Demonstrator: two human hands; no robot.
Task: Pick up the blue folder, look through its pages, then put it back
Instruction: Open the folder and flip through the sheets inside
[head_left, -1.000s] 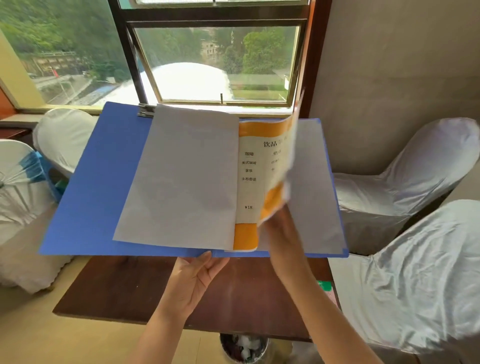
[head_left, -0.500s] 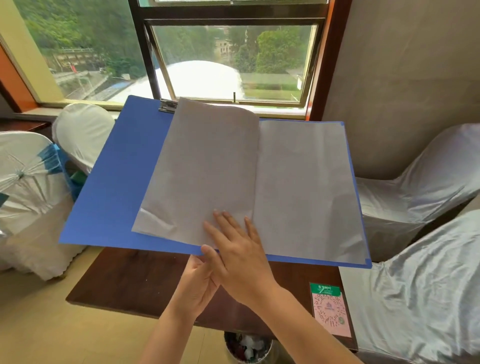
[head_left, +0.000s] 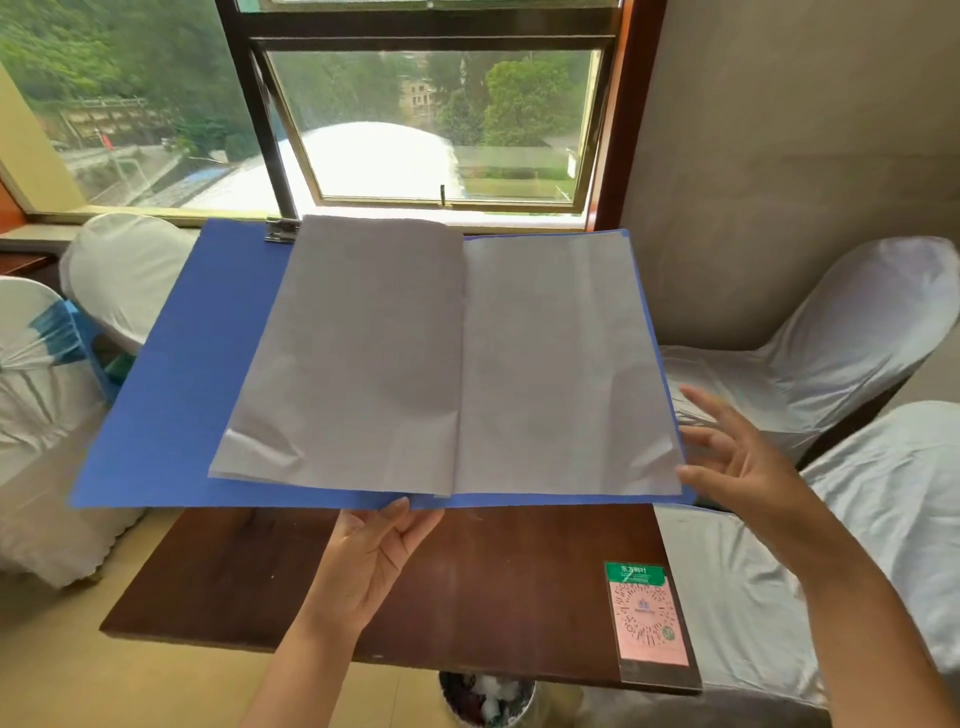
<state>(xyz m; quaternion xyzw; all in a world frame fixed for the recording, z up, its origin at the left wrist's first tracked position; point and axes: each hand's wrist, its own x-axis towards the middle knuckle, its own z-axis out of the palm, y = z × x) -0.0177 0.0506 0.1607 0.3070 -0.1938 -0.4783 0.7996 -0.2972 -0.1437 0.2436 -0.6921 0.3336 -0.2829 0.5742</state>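
Note:
The blue folder is open and held flat above the dark wooden table. White blank pages lie spread across it, with a metal clip at its far left edge. My left hand supports the folder from below at the near edge, near the spine, palm up with fingers under it. My right hand hovers at the folder's right edge with fingers spread, the fingertips at or just off the page edge, holding nothing.
A pink and green QR-code card lies on the table's near right corner. White-covered chairs stand on the right and chairs on the left. A bin sits under the table. A window is behind.
The orange printed page was turned over to the left and now lies flat. My right hand left the pages and moved out to the folder's right edge. The folder stayed on my left hand.

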